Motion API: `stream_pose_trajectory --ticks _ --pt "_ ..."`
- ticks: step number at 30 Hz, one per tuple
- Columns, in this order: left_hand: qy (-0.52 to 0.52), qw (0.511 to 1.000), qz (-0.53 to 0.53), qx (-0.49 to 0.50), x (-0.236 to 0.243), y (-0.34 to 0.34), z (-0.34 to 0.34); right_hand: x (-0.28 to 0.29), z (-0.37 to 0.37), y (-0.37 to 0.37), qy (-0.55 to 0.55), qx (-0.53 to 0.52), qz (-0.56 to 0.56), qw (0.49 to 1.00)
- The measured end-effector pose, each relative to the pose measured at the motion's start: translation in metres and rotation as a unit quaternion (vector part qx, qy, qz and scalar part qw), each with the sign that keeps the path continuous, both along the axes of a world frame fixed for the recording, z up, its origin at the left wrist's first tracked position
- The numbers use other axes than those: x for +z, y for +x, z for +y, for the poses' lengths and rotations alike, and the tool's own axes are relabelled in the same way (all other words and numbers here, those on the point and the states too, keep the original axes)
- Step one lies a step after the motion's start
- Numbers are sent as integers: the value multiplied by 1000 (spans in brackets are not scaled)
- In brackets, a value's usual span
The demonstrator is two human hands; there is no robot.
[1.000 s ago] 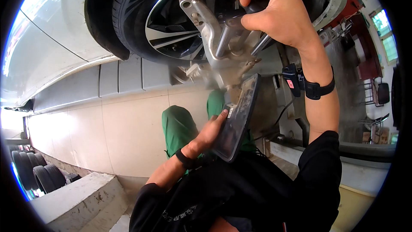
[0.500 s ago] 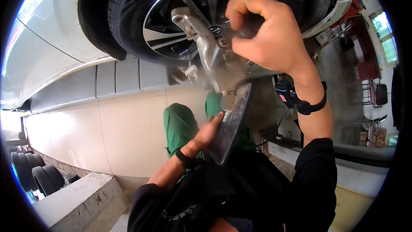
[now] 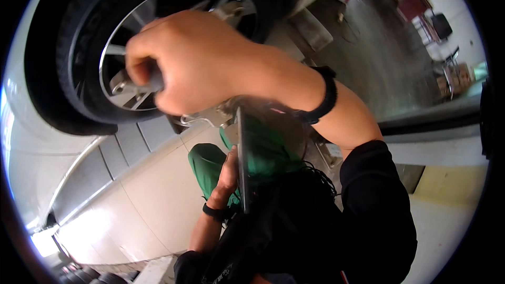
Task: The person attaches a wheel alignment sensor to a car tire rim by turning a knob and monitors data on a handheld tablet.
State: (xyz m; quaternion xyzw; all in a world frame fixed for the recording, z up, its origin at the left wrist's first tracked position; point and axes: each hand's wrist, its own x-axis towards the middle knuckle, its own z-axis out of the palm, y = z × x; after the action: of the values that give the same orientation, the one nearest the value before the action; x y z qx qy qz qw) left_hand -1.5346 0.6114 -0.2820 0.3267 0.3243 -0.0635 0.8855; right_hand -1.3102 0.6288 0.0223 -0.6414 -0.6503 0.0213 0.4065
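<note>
My right hand [image 3: 189,63] is in front of the car wheel, closed, its fingers curled around a dark knob [image 3: 155,76]. The knob is mostly hidden by the fingers. Under that hand a silvery metal wheel clamp [image 3: 122,83] lies across the alloy rim [image 3: 114,50]; one arm end shows at the left and another part above the wrist. Lower down, my left hand [image 3: 228,172] grips a dark flat panel [image 3: 242,158], seen nearly edge-on. The panel hangs off the clamp's lower end, though their joint is covered.
The black tyre [image 3: 71,68] sits in the wheel arch of a light-coloured car body [image 3: 31,152]. Grey blocks [image 3: 129,144] run along below it, beside pale floor tiles [image 3: 152,200]. A chair [image 3: 441,25] and boxes [image 3: 457,80] stand far right; tyres [image 3: 87,276] lie bottom left.
My right hand has moved left across the wheel and closed around the knob; it was curled with a gap before. The panel now looks more upright, and the whole view has turned.
</note>
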Motion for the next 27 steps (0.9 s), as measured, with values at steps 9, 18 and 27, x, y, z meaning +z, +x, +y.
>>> stream_pose_trajectory --ticks 9,18,27 --pt "-2 999 30 -10 -29 -14 3 11 -12 -5 -55 18 2 998" --pt "-28 995 85 41 -46 -16 -2 11 -17 6 -61 111 62 990" --pt "3 994 98 47 -42 -19 -5 0 -7 14 12 126 61 990"
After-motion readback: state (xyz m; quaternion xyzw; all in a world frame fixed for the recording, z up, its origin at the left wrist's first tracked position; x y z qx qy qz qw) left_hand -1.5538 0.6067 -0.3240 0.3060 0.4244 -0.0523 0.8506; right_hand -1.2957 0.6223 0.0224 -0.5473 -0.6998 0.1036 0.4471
